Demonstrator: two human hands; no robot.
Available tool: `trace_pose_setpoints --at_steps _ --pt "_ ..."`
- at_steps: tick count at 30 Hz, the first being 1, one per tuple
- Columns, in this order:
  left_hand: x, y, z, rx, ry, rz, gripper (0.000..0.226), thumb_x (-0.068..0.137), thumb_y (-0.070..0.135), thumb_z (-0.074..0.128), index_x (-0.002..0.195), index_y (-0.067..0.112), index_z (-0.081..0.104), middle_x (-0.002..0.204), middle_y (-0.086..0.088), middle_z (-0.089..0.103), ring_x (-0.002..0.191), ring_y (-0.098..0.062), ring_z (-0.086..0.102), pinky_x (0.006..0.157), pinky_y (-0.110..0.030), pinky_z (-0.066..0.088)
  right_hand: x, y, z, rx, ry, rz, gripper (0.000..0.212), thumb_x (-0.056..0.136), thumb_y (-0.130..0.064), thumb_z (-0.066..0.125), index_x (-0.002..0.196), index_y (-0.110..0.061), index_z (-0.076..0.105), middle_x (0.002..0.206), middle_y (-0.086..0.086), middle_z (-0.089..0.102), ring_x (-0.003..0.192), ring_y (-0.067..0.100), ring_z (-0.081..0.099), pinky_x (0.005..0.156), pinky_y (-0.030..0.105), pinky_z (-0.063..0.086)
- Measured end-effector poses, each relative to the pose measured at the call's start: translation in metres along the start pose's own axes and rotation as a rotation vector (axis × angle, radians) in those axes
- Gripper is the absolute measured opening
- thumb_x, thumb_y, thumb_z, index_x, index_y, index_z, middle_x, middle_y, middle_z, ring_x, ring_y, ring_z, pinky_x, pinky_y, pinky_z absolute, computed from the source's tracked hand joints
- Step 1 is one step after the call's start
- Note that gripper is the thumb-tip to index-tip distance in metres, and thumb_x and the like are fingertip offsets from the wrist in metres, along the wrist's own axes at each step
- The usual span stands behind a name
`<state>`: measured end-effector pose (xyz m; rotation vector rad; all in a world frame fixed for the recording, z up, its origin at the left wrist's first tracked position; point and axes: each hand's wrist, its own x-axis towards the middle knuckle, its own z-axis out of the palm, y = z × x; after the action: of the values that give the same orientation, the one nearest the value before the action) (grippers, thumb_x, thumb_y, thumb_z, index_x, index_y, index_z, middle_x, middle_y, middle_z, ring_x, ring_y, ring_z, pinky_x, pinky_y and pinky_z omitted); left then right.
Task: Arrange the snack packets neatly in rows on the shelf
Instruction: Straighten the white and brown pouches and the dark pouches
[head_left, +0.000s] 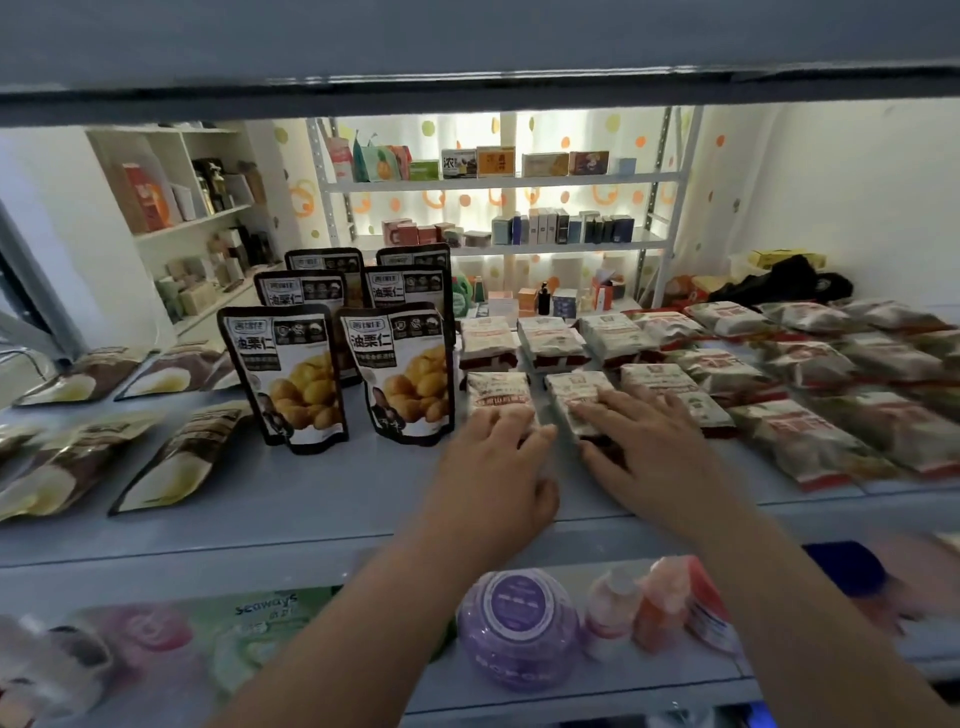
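The left hand (496, 467) and right hand (641, 447) press, fingers spread, on two front packets (579, 392), while the loose packets (810, 441) further right on the shelf (311, 499) still need rows.

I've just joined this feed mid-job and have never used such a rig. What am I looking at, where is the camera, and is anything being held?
There is no machine: a person works bare-handed. The single picture comes from a camera on their head, looking forward and down. The left hand rests on one white-and-red packet, the right hand on its neighbour; nothing is lifted. On the shelf, standing pouches form rows left of the hands, more packets lie to the right, and flat pouches lie far left.
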<state>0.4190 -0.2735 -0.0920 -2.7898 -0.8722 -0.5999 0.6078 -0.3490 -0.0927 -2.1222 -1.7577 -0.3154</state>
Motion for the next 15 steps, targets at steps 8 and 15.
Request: trace_pose_setpoints --at_steps 8,15 --pt "0.000 0.009 -0.001 0.020 0.053 -0.005 0.046 0.085 0.042 0.052 0.127 0.023 0.058 0.131 -0.003 0.055 0.115 -0.027 0.044 0.091 -0.038 0.045 0.002 0.001 -0.002 -0.012 -0.027 -0.036 0.052 0.093 -0.056 0.038 0.140 -0.038 0.049 0.149 -0.001 0.047 0.139 0.025 0.039 0.117 0.048 0.014" --pt "-0.002 0.009 0.000 0.017 0.023 -0.029 0.055 0.087 0.044 0.047 0.139 0.026 0.047 0.140 -0.002 0.047 0.125 -0.027 0.037 0.098 -0.039 0.040 -0.001 0.015 -0.010 0.023 0.059 0.045 0.062 0.090 -0.064 0.023 0.142 -0.038 0.046 0.153 -0.002 0.041 0.145 0.026 0.027 0.117 0.052 0.013"
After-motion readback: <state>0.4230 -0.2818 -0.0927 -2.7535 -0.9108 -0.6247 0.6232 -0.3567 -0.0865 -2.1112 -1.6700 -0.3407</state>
